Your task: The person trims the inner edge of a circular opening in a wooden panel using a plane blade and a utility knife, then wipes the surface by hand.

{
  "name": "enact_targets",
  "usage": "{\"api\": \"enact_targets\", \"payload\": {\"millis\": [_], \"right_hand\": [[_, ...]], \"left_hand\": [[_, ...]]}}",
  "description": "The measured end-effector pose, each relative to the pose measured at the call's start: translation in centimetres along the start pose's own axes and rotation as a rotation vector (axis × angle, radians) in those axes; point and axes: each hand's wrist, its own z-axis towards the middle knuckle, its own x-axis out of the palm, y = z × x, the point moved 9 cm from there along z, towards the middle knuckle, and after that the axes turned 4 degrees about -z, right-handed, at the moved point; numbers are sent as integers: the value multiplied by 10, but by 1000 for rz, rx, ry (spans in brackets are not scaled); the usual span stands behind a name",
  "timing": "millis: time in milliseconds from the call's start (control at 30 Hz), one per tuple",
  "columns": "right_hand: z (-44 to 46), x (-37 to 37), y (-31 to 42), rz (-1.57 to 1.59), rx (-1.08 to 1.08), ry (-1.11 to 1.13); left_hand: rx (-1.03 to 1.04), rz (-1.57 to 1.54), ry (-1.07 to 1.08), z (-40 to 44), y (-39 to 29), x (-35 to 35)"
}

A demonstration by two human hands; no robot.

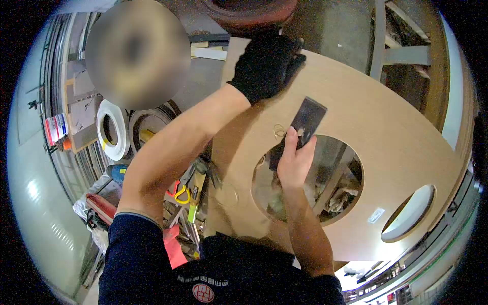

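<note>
One dark flat block (312, 115), head view: pinched between thumb and fingers of bare right hand (295, 165), over near rim of large round hole (333, 168) in pale panel (391, 112); long axis slanting far-right. Gloved left hand (267, 66): at panel's far edge, up-left of block; grip unclear.

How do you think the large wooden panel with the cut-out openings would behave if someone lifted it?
The panel is probably stiff, since its broad face shows no obvious sag. It may feel awkward and rather heavy, given its large spread, though the round opening and the oval opening likely lighten it a little.
</note>
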Motion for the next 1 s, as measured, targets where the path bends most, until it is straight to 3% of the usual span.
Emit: {"api": "enact_targets", "payload": {"millis": [167, 200, 300, 333, 433, 633, 667, 767, 900, 1000], "right_hand": [[-2, 10, -4, -101, -40, -97], [-2, 14, -6, 1, 5, -75], [-3, 10, 6, 7, -143, -69], [-8, 13, -8, -77, -12, 19], [-13, 17, -12, -91, 67, 171], [-8, 19, -2, -150, -78, 110], [-8, 21, -13, -191, 27, 125], [-10, 23, 0, -194, -141, 84], [-20, 28, -31, -185, 63, 278], [-18, 36, -23, -184, -63, 232]], "left_hand": [[22, 72, -8, -4, -1, 6], [9, 43, -57, -3, 0, 4], [58, 59, -82, -5, -4, 0], [38, 49, -76, -5, -4, -1], [0, 13, -74, -6, -3, 1], [-29, -17, -43, -5, 2, 4], [-43, -16, -28, -4, 3, 7], [-61, 1, -5, -4, 6, 10], [-50, 0, -19, -5, 1, 4], [6, 23, -63, -5, -2, 1]]}}
